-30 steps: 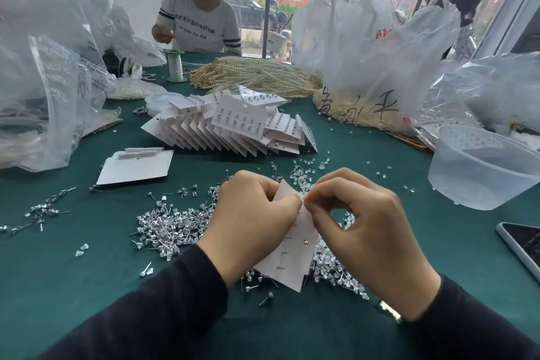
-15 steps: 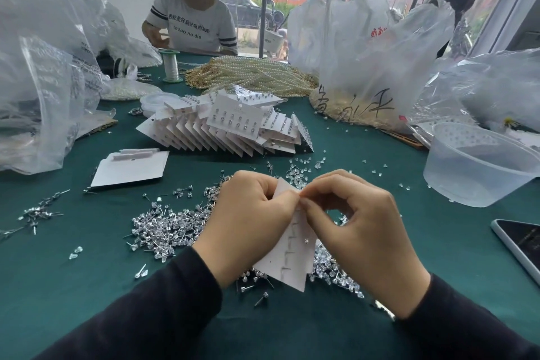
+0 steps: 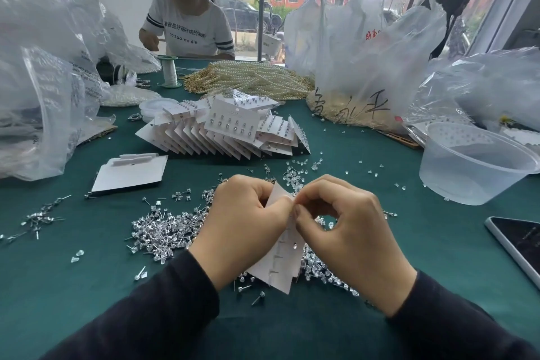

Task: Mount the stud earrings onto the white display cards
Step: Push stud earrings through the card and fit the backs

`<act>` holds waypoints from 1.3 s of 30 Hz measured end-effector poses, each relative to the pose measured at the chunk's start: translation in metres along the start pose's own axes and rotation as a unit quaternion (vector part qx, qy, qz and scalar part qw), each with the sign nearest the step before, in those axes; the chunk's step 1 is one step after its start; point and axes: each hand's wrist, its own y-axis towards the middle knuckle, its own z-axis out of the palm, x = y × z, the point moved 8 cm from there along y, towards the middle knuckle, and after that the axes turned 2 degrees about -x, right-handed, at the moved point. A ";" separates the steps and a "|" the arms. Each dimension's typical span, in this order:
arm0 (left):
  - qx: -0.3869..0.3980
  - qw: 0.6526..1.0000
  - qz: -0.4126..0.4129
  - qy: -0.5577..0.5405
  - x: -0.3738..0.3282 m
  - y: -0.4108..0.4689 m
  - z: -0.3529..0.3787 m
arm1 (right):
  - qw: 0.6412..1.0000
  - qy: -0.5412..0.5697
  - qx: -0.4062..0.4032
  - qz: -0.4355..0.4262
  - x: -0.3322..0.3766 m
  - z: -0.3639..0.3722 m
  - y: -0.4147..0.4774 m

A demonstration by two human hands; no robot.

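Loose studs (image 3: 157,231) lie on the table (image 3: 87,286), left of my left grip (image 3: 242,225), which clasps the card (image 3: 280,266). The card's long axis runs far to near between both grips. My right grip (image 3: 350,231) pinches its far edge, right against the left thumb; any stud there is hidden. Neither grip has visibly shifted since the earlier frame.

Matt white paper card (image 3: 280,260); beneath the grip, shiny metal studs (image 3: 157,231) on seemingly matt green cloth (image 3: 87,286).
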 end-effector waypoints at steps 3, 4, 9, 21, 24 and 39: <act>0.026 0.999 -0.023 -0.037 0.007 0.003 0.002 | 1.000 -0.005 0.003 -0.004 0.000 0.001 0.001; 0.034 0.997 -0.036 -0.057 0.008 0.004 0.002 | 1.000 -0.014 -0.001 -0.007 0.000 0.001 0.002; -0.075 0.995 -0.007 -0.068 0.000 0.010 -0.028 | 0.992 0.062 -0.042 0.103 -0.017 -0.009 0.000; -0.029 0.913 0.355 0.198 -0.063 -0.006 -0.039 | 0.610 0.608 0.170 0.479 -0.015 0.038 -0.007; 0.079 0.923 0.309 0.214 -0.053 -0.005 -0.027 | 0.698 0.532 0.171 0.448 -0.013 0.048 0.006; 0.254 0.902 -0.161 0.309 0.095 0.003 -0.099 | 0.861 0.368 0.020 0.351 -0.026 0.047 -0.010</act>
